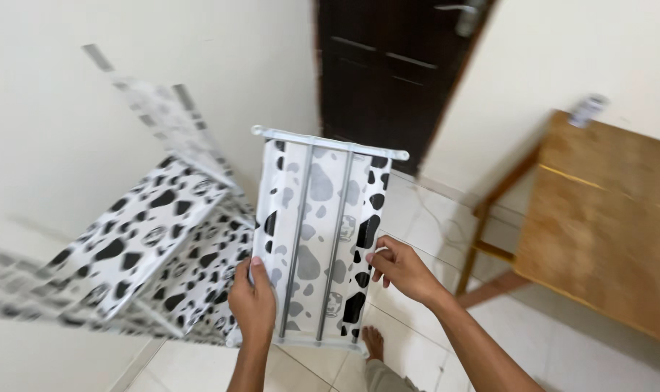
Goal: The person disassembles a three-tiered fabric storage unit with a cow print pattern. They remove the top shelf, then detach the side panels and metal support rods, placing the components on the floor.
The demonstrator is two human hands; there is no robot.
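a light, floppy cow-print shelf panel (322, 239) with stiff metal rods is clamped at both long edges by the left hand (251, 301) and right hand (402, 270), judged best held there.

Rack (137, 232) at left badly motion-blurred, upper posts smeared, left end cut by frame edge. Panel (322, 232) bottom corner hidden behind left hand (252, 301); right hand (402, 272) covers part of its right edge, fingertips curled out of sight. Both forearms cut at bottom edge. Foot (373, 341) partly hidden. Table (606, 218) cut at right. Door (391, 69) top cropped; small object (588, 109) on the table too blurred to identify.
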